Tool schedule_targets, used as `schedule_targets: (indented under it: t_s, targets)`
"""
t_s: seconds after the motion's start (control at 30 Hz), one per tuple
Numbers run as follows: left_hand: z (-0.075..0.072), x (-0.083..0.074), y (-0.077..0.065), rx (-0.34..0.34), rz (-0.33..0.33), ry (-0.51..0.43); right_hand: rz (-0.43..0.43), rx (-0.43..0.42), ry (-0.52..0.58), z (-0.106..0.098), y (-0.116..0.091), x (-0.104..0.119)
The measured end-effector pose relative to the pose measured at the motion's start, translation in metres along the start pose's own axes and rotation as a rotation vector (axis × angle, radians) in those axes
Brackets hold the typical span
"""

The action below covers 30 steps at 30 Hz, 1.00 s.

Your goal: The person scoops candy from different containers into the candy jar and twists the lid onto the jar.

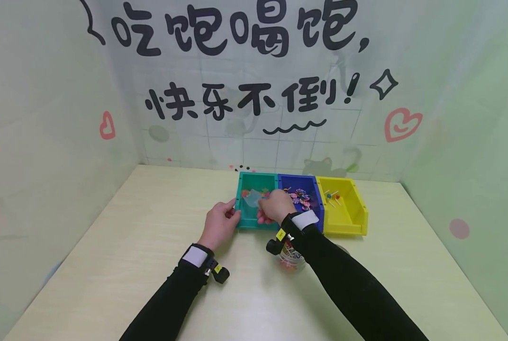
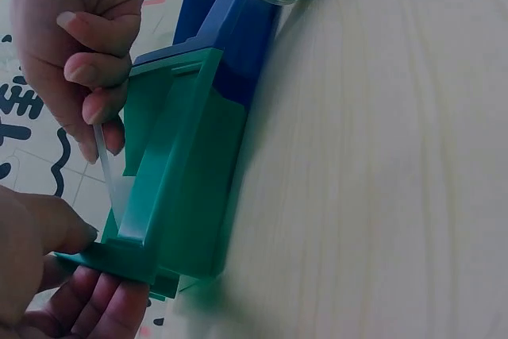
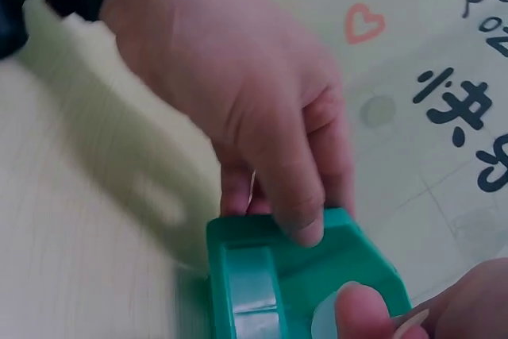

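My left hand [image 1: 221, 223] grips the left wall of a green bin [image 1: 250, 181], thumb inside and fingers outside. In the left wrist view that wall [image 2: 119, 263] sits between thumb and fingers. My right hand [image 1: 276, 206] reaches over the bin's right side and pinches the thin handle of a translucent scoop [image 1: 251, 199]. The scoop's flat end is down inside the bin, over small colourful pieces [image 1: 264, 192]. Its pale handle [image 2: 104, 160] runs down from the right fingertips. In the right wrist view, the right fingers partly hide the scoop [image 3: 324, 319].
A blue bin [image 1: 302, 182] with small colourful pieces adjoins the green one. Right of it is a yellow bin [image 1: 353, 208] holding a few pin-like sticks with coloured heads [image 1: 333, 196]. A clear jar [image 1: 291, 261] stands in front, partly under the right forearm. A printed curtain [image 1: 254, 147] hangs behind.
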<state>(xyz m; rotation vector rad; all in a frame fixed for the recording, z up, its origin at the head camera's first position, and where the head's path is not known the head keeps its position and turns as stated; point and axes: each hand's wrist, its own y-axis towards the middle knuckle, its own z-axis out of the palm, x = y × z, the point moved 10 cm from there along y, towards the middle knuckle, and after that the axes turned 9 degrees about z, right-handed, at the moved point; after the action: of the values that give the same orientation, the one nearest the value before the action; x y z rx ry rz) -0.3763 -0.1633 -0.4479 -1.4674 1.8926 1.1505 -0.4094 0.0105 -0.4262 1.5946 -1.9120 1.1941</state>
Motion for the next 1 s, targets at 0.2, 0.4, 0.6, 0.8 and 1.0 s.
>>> schedule_targets:
  t_s: [0.2,0.4,0.6,0.8,1.0]
  targets:
    - [0.0,-0.001,-0.002,-0.004,-0.002,-0.003,-0.105,-0.144,-0.315,0.0,0.001,0.013]
    - [0.0,-0.001,-0.002,-0.001,-0.003,-0.001,-0.131,-0.09,-0.383,0.006,0.001,0.019]
    - [0.0,0.0,0.0,-0.003,0.006,-0.005,-0.211,-0.097,-0.464,0.011,-0.001,0.025]
    - [0.0,0.003,-0.001,-0.006,0.005,0.004,-0.278,-0.204,-0.467,0.004,-0.007,0.028]
    - [-0.001,0.001,-0.001,-0.003,0.006,0.001,-0.219,-0.185,-0.278,-0.01,-0.011,0.019]
